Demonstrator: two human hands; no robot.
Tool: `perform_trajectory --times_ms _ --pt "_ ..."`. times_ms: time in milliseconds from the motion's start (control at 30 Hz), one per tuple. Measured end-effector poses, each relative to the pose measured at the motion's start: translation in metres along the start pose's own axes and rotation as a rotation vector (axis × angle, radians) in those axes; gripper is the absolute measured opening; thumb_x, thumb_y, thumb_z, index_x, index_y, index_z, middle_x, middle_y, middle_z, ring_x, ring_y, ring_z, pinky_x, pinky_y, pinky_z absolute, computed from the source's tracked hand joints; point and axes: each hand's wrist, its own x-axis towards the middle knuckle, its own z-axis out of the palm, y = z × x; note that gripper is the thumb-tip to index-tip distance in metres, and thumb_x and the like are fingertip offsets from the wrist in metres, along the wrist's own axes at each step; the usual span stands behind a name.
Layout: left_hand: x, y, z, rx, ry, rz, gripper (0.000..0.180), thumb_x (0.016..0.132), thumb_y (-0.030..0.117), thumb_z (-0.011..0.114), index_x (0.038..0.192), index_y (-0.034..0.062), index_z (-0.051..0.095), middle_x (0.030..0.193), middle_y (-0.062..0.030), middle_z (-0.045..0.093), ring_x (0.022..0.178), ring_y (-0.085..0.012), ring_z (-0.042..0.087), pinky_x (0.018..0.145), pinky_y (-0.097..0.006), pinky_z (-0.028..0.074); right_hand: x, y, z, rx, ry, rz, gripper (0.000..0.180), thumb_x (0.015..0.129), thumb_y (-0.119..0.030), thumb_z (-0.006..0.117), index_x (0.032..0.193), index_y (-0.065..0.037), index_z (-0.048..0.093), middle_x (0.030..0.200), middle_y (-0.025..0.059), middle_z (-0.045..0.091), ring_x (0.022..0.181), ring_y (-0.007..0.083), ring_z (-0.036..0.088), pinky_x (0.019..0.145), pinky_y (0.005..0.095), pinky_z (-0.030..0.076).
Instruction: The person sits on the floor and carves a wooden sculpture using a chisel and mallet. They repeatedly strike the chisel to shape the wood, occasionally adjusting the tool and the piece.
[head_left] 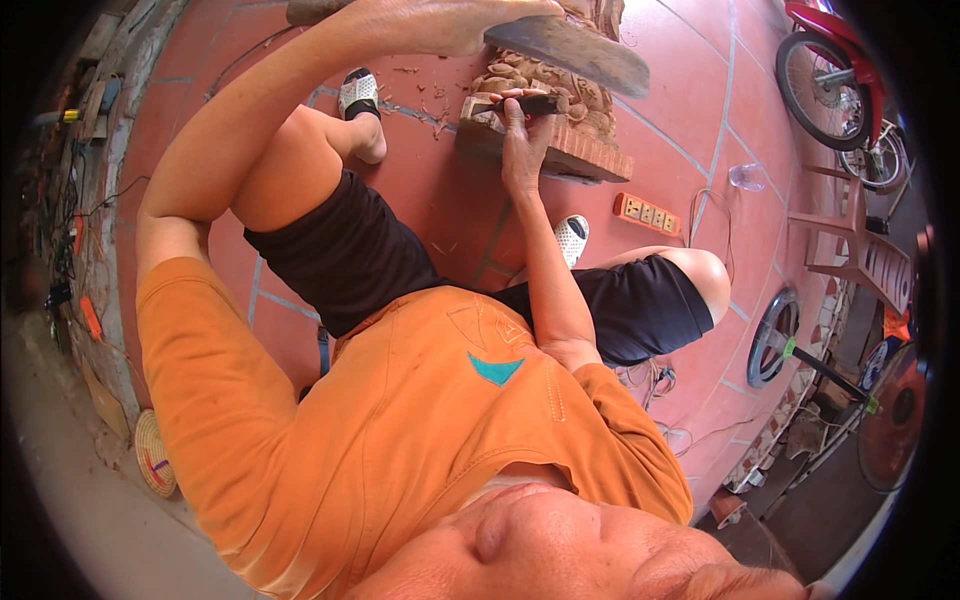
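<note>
I sit on a red tiled floor facing a carved wooden block (pixel 585 110) on a stepped base. My right hand (pixel 520 135) grips a chisel (pixel 535 102) whose tip rests against the carving's near left side. My left hand (pixel 440 22) is raised above the block and closed on a flat wooden mallet (pixel 575 50), which hangs over the chisel. My bent legs in black shorts lie on either side of the block, and white sandals (pixel 358 92) are on my feet.
Wood chips (pixel 435 105) lie scattered by the block. An orange power strip (pixel 647 213) and a clear plastic cup (pixel 745 177) sit to the right. Further right stand a red motorbike (pixel 830 70) and a wooden chair (pixel 860 245). Tools and cables line the left wall (pixel 75 200).
</note>
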Motion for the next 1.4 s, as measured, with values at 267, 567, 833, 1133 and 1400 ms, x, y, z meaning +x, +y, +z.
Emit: perform_trajectory --times_ms 267,567,833,1133,1400 --pt "0.001 0.002 -0.002 -0.006 -0.014 -0.015 0.074 0.078 0.005 0.067 0.148 0.0062 0.042 0.086 -0.0217 0.066 0.080 -0.0391 0.068 0.068 -0.049 0.053 0.002 0.006 -0.002 0.009 -0.025 -0.011 0.019 0.101 -0.003 0.059 0.117 -0.005 0.050 0.111 0.0081 0.063 0.103 0.0217 0.068 0.092 0.0338 0.058" --pt "0.003 0.006 -0.008 -0.011 0.008 0.001 0.076 0.078 0.006 0.068 0.148 0.0083 0.040 0.090 -0.0220 0.067 0.082 -0.0389 0.068 0.070 -0.048 0.055 0.001 0.004 0.001 0.004 -0.035 -0.002 0.020 0.101 0.000 0.057 0.119 -0.005 0.049 0.111 0.0078 0.062 0.103 0.0209 0.067 0.092 0.0342 0.056" --pt "0.006 0.011 -0.002 -0.123 0.258 0.163 0.077 0.077 0.006 0.068 0.149 0.0087 0.041 0.089 -0.0213 0.067 0.081 -0.0381 0.069 0.072 -0.048 0.055 0.004 0.007 0.003 -0.079 -0.049 -0.056 0.019 0.101 0.001 0.057 0.117 -0.003 0.048 0.110 0.0082 0.062 0.101 0.0194 0.067 0.090 0.0330 0.056" --pt "0.007 0.018 0.005 -0.013 -0.236 -0.017 0.058 0.089 0.004 0.052 0.147 0.0080 0.045 0.077 -0.0189 0.065 0.072 -0.0357 0.068 0.065 -0.048 0.051 0.003 -0.006 0.008 -0.099 0.004 0.067 0.013 0.100 0.002 0.059 0.111 -0.001 0.053 0.102 0.0056 0.063 0.095 0.0157 0.064 0.087 0.0308 0.054" --pt "0.015 0.032 -0.007 -0.295 0.257 0.085 0.077 0.077 0.005 0.069 0.149 0.0034 0.040 0.091 -0.0248 0.069 0.079 -0.0406 0.069 0.072 -0.050 0.054 0.007 0.010 0.003 -0.080 -0.071 -0.077 0.018 0.101 0.003 0.056 0.117 -0.003 0.048 0.108 0.0086 0.063 0.099 0.0213 0.068 0.088 0.0335 0.057"
